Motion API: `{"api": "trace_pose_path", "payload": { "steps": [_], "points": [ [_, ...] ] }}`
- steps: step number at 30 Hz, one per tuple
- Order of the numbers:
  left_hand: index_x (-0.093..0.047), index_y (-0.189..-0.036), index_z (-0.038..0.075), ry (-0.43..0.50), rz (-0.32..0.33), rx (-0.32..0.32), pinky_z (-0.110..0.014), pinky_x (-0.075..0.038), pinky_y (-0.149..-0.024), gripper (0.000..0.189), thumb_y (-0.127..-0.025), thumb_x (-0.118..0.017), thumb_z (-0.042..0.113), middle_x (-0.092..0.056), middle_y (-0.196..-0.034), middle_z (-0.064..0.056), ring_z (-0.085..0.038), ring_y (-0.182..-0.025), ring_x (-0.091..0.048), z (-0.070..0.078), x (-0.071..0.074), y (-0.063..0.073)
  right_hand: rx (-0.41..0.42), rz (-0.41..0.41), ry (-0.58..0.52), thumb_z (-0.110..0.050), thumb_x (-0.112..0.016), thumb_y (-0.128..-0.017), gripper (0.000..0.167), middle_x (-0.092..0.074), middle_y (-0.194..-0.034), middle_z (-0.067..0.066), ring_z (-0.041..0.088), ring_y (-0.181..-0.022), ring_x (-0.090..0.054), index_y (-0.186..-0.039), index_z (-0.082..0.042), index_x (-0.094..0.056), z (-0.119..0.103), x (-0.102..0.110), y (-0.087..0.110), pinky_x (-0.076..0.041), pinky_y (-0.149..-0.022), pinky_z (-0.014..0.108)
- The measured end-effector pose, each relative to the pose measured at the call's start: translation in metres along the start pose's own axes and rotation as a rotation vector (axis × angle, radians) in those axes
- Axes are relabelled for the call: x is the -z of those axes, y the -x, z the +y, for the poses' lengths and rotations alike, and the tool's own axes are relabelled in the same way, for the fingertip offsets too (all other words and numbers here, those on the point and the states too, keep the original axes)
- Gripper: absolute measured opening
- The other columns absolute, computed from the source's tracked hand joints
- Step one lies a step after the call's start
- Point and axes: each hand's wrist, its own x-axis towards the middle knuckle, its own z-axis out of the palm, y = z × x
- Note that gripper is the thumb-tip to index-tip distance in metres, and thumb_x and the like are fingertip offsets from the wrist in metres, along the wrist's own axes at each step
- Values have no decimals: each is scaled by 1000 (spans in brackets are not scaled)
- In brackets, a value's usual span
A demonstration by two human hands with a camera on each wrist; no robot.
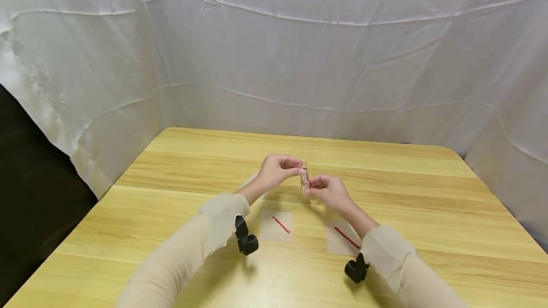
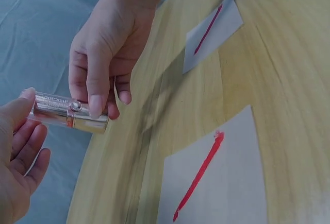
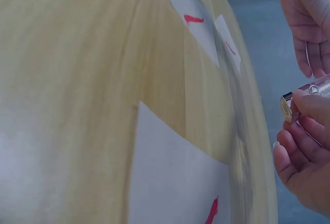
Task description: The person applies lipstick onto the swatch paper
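Above the table, a lipstick (image 1: 305, 178) with a clear cap and a shiny gold base is held between both hands, roughly upright in the head view. The left hand (image 1: 274, 172) pinches its upper, clear-capped end between thumb and fingers. Lower down, the right hand (image 1: 333, 192) grips the gold base (image 2: 92, 125) with thumb and fingertips. The left wrist view shows the cap (image 2: 44, 102) still over the tube, with small lettering on it. Part of the lipstick is hidden by the fingers.
On the wooden table (image 1: 205, 165) lie white paper squares with red streaks: one (image 1: 267, 232) near the left wrist, another (image 1: 336, 246) partly under the right forearm. A third paper (image 3: 227, 41) shows farther off in the right wrist view. White curtains (image 1: 299, 70) surround the table.
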Motion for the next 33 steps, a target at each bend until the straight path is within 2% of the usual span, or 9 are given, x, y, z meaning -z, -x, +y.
{"api": "trace_pose_path", "payload": {
  "steps": [7,12,17,23,33],
  "points": [
    [-70,-103,1,-40,2,-40,-21,-54,-70,26,-79,-73,13,-71,-97,-14,-19,-84,-69,1,-4,-6,19,8,9,-9,-69,-82,21,-69,-94,16,10,-76,-59,-98,4,-66,4,-1,-11,-53,-69,27],
    [-70,-101,0,-83,1,-62,-20,-53,-68,25,-79,-73,12,-72,-94,-15,-20,-82,-68,-3,-7,-10,16,13,32,-9,-70,-82,20,-69,-92,16,8,-73,-58,-97,4,-67,6,-3,-17,-52,-67,25],
    [-70,-101,1,-113,-6,-43,-20,-53,-69,25,-79,-73,12,-72,-94,-14,-20,-82,-67,-7,-9,-12,-21,21,47,-9,-71,-80,20,-69,-88,13,8,-71,-57,-95,4,-68,9,-6,-22,-47,-62,18],
    [-70,-101,1,-112,-18,-26,-21,-54,-73,25,-79,-73,11,-72,-96,-13,-20,-83,-68,-11,-11,-13,-41,19,77,-8,-71,-80,19,-69,-87,13,9,-72,-57,-95,4,-68,12,-8,-26,-47,-63,18],
    [-69,-105,1,-126,-33,-6,-24,-54,-75,26,-81,-71,12,-71,-97,-14,-20,-85,-67,-17,-9,-12,6,-6,137,-6,-71,-79,15,-69,-83,12,10,-72,-58,-91,4,-70,14,-12,-31,-47,-62,18]
  ]
}}
